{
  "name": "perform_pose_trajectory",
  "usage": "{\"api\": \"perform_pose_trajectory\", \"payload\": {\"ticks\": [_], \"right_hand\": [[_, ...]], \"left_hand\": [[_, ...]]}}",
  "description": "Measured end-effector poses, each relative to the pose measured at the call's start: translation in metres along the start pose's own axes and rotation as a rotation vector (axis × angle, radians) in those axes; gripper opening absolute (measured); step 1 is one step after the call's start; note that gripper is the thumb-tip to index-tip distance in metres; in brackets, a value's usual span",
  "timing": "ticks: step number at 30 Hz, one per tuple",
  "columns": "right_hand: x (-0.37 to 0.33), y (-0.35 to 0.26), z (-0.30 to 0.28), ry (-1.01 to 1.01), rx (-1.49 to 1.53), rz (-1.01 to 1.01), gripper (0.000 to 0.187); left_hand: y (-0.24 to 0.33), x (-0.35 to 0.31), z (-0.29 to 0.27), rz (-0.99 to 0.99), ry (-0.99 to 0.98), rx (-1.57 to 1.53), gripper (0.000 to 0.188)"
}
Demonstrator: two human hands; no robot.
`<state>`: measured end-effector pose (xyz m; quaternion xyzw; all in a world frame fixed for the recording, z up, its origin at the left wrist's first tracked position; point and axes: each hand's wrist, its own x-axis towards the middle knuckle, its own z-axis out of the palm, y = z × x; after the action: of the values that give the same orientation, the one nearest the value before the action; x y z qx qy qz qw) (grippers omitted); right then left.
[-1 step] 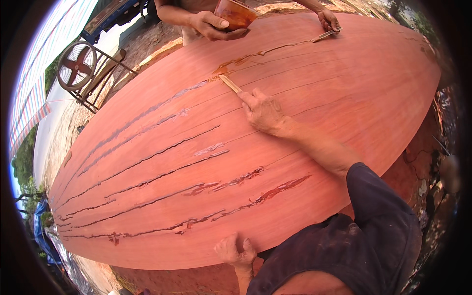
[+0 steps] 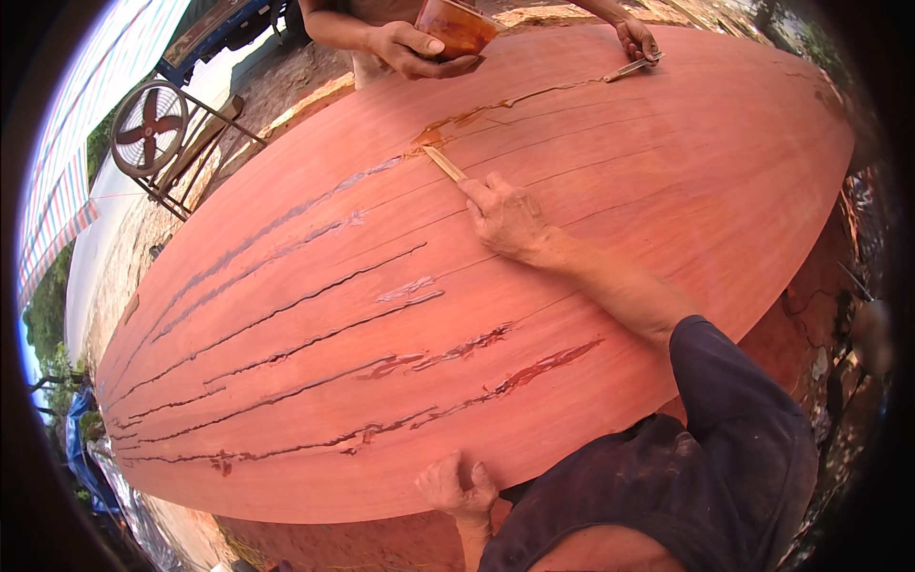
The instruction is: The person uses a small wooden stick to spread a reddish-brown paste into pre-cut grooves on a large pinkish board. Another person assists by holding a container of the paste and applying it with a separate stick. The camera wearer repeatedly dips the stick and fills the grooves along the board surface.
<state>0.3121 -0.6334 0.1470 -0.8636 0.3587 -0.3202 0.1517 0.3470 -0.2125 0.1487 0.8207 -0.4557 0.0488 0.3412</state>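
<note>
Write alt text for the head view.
A person's right hand holds a wooden stick to an amber smear on a large, curved reddish surface with dark seams; the left hand is at its near side. Opposite, a co-worker holds a container and thin tool.

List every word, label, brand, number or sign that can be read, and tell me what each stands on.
None: no text can be read.
No lettering shows on the wood, the stick in the right hand or the shirt.
The fan and the co-worker's container are too small to tell.
</note>
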Motion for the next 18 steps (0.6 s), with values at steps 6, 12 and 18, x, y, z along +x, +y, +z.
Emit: {"api": "perform_pose_trajectory", "payload": {"ticks": [6,12,18], "right_hand": [[0.005,-0.018,0.006,0.002,0.031,0.019,0.031],[0.005,-0.016,-0.006,0.000,-0.022,0.035,0.029],[-0.002,-0.004,-0.015,0.131,0.051,-0.047,0.029]], "left_hand": [[0.001,0.000,0.000,0.012,0.003,0.010,0.041],[-0.001,0.002,0.001,0.019,0.013,-0.018,0.041],[0.000,0.002,0.001,0.010,0.008,-0.026,0.040]]}}
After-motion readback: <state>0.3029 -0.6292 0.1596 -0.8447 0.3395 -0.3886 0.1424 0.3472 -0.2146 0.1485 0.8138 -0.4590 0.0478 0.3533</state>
